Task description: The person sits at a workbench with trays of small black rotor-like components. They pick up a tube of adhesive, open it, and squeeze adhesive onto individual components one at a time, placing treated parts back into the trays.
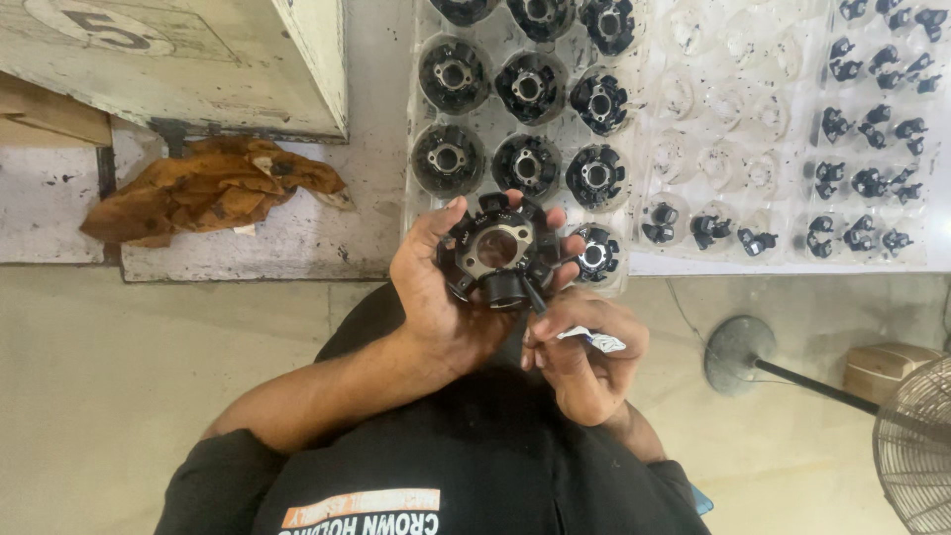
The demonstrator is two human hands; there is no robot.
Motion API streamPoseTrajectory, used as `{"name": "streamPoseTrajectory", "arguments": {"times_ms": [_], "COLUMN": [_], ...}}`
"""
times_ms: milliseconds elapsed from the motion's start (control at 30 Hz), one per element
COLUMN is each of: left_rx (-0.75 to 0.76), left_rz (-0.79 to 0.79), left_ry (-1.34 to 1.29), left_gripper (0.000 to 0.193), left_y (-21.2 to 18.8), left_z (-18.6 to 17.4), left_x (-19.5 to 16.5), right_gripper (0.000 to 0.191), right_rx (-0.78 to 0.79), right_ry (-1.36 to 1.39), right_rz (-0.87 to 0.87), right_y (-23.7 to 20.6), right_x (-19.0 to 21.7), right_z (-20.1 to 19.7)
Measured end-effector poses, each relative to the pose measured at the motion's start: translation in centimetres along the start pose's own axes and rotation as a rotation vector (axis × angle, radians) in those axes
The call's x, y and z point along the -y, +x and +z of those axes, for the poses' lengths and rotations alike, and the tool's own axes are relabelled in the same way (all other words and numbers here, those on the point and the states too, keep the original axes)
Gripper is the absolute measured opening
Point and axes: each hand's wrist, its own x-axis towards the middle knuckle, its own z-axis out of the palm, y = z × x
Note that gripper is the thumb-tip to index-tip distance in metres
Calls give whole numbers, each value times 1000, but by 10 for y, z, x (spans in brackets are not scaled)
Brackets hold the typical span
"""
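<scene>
— What is held nearest the camera?
— Pinched in the right hand [584, 362] is a thin black tool [533, 294], its tip set against the black ring-shaped part [498, 250].
— And that part?
— It is gripped in the left hand [446, 287], above the bench edge; beyond, a clear tray [634, 159] of similar parts is seen.

The light is soft, even daylight, quite bright on the pale table [297, 238] and floor [119, 396]. Shadows are weak. The clear plastic trays [733, 119] at far right show white glare. Focus is sharp; edges bend slightly.
</scene>
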Motion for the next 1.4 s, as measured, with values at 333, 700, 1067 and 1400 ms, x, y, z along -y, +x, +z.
{"name": "streamPoseTrajectory", "arguments": {"times_ms": [333,700,1067,1400], "left_rx": [106,-266,-221,-102], "left_rz": [180,508,548,468], "left_ry": [89,1766,2618,2802], "left_gripper": [49,23,23,37], "left_y": [23,53,94,102], "left_z": [-53,-180,-128,-156], "left_x": [-23,-67,-91,-97], "right_gripper": [11,13,13,12], "right_rx": [-139,-203,-173,-200], "right_ry": [226,227,212,207], "right_rz": [284,241,256,267], "right_y": [-13,-14,-14,-10], "right_x": [-12,-30,-26,-33], "right_z": [-8,-33,-29,-31]}}
